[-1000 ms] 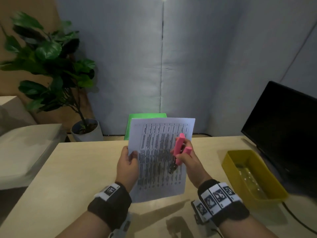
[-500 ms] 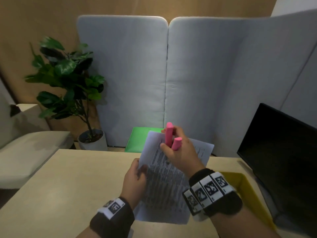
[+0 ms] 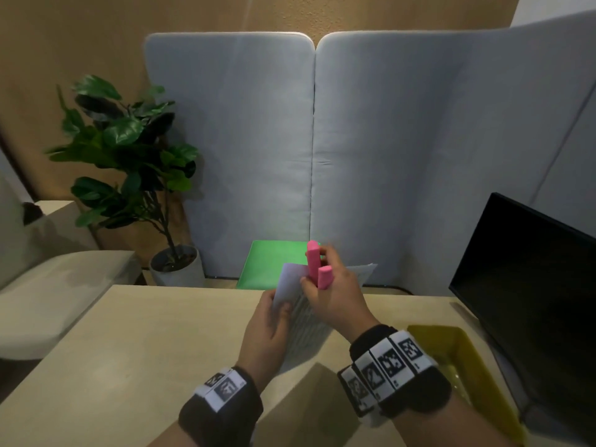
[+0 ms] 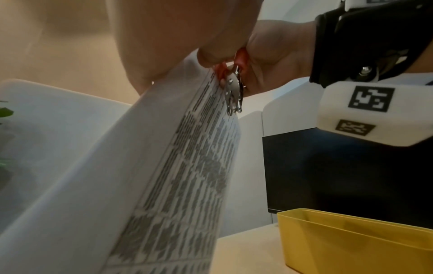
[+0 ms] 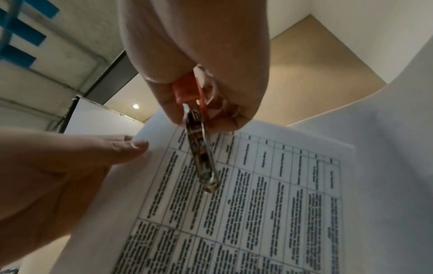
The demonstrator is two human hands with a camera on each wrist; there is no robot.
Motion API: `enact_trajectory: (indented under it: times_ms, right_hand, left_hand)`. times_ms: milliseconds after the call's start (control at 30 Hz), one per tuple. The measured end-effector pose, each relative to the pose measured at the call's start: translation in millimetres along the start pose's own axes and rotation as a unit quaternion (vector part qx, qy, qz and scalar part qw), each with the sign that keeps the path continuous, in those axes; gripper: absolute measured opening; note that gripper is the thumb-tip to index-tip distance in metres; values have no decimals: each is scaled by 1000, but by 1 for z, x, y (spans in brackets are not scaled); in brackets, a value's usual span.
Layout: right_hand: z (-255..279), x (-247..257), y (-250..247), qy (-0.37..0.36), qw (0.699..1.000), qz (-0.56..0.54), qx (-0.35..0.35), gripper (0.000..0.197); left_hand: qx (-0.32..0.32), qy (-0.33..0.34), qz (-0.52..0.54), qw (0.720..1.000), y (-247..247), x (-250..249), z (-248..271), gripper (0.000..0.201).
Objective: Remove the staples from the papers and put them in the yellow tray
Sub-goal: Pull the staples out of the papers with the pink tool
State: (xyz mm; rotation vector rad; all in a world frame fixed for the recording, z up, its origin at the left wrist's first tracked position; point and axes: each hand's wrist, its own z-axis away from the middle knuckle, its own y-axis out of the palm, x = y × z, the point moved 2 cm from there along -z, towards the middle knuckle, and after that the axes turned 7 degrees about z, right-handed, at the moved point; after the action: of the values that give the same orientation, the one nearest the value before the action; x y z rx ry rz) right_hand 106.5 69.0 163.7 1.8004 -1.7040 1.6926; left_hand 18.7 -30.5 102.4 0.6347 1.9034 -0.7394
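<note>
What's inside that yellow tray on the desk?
The yellow tray sits at the desk's right, beside the black monitor. Its inside shows only glare on the bottom; the right hand and wristband hide part, so staples can't be confirmed.

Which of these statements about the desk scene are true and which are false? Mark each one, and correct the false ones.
1. The right hand grips a pink staple remover. True.
2. The papers lie flat on the table. False: the left hand holds them up off the table by their left edge.
3. The yellow tray stands on the table to the right of the hands, in front of the black monitor. True.
4. The papers are blank. False: the front sheet carries a printed table of text.
5. The staple remover's metal jaws point down in front of the printed sheet. True.
6. The potted plant stands in the yellow tray. False: it stands beyond the table's far left corner.
</note>
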Motion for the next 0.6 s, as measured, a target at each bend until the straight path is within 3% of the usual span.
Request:
enact_trajectory:
  times_ms: [100,300,400,600]
  right_hand:
    - [3,-3,5,4,1000,-14,6,31]
    - [11,-8,15,27,998,-42,32,32]
    - [11,-17,8,43,998,-54,0,32]
    - [3,-57,-13,144,980,-125,-53,34]
  left_hand:
    - [-15,2,-9,1000,-2,7,-2,13]
    - [4,-29,-5,1000,-11,20,2,14]
    - [-5,-30,14,999,-20,17,-2,13]
    - [-30,-25,45,998,-48,13,-13,10]
